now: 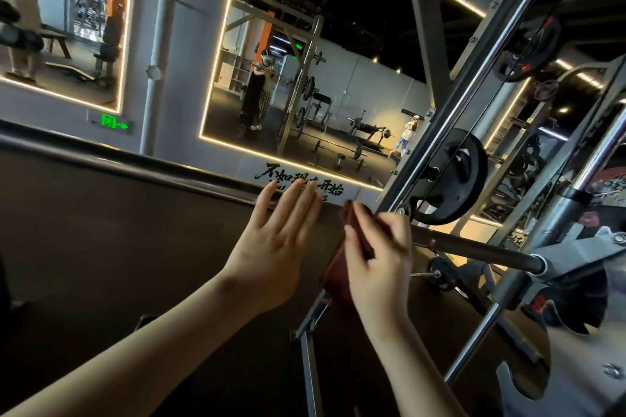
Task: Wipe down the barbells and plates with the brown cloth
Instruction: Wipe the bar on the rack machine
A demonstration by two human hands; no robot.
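I'm watching the right hand (376, 261), sitting just right of frame centre toward four o'clock, curling its fingers around the brown cloth (338, 267) and pressing it onto the shaft of the Smith-machine barbell (474, 249). The bar is running out from that hand toward three o'clock, into the sleeve on the guide rail. A tail of cloth is hanging below the hand at seven o'clock. The left hand (274, 247), at nine o'clock from the right one, is holding nothing, its fingers straight and slightly spread. I cannot tell whether it is touching anything.

I'm judging the task as partly under way, with the cloth working on the bar shaft. The large black plate (454, 179), at one o'clock from the right hand, and the plate (530, 47) stored higher up at one o'clock are not being touched by the cloth. No wipe marks are showing, so I cannot tell which surfaces are already done.
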